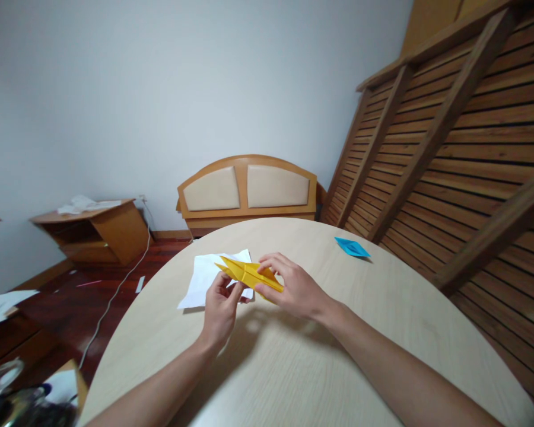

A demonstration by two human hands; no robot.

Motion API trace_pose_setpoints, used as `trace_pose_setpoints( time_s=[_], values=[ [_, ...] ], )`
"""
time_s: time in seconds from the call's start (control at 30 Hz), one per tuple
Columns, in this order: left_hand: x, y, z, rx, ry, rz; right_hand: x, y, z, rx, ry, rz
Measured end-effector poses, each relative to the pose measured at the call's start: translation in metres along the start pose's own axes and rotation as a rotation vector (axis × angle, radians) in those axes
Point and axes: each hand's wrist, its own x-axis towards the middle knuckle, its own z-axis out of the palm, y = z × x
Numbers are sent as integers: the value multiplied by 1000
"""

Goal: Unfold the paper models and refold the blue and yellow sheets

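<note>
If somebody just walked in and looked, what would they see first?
Most likely the bright yellow folded paper, held up just above the round table between the left hand and the right hand, with the fingers pinching its edges. Under it a white sheet lies flat on the table. Farther right, a small blue folded paper sits alone near the table's far edge.

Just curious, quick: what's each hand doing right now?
Left hand: closed on the yellow paper, pinching its left part.
Right hand: closed on the same paper's right end.
</note>
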Motion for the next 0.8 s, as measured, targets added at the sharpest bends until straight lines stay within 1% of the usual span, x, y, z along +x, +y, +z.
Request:
trace_pose_setpoints(
  time_s=[0.1, 0.17, 0.27, 0.37, 0.5, 0.7, 0.8],
  values=[
    [-2, 0, 1, 13, -4, 46, 0, -1, 1, -31, -18, -30],
    [-3, 1, 2, 26, -22, 51, 0, -1, 1, -38, -6, -48],
    [-3, 2, 2, 54, -22, 18, 2, -1, -1, -2, 13, -22],
    [-3, 3, 1, 71, -12, -18, 2, 1, -2, 65, 0, 14],
    [-3, 2, 0, 90, -14, -23, 2, 4, 1, 112, -11, 61],
    [-2, 1, 0, 159, -26, -31, 1, 5, 6, 153, -116, 45],
    [-1, 0, -1, 154, -20, -41, 2, 9, 3, 198, -103, 60]
  ],
)
